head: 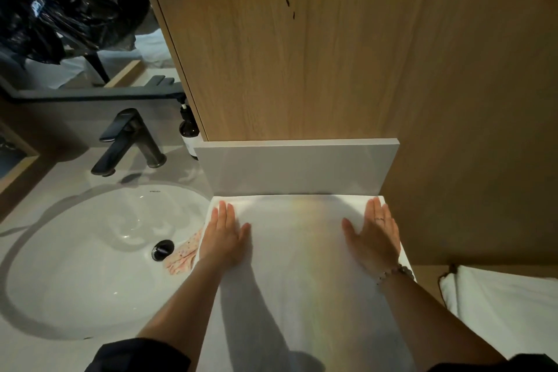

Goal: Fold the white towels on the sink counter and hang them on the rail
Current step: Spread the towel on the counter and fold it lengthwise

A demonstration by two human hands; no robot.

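Note:
A white towel [297, 254] lies spread flat on the counter to the right of the sink, its far edge against the low white backsplash. My left hand [225, 235] presses flat on the towel's far left part, fingers straight. Near the towel's far right corner my right hand [376, 234] lies flat too, with a ring and a bead bracelet showing. A second white towel [501, 308] hangs at the lower right over what looks like a rail; the rail itself is hidden.
The oval white sink [90, 257] with a black drain lies left of the towel, and a pink speckled cloth [184, 254] lies on its right rim. A black tap [129, 142] and a dark pump bottle [188, 133] stand behind. A wood panel [302, 45] rises above the backsplash [296, 167].

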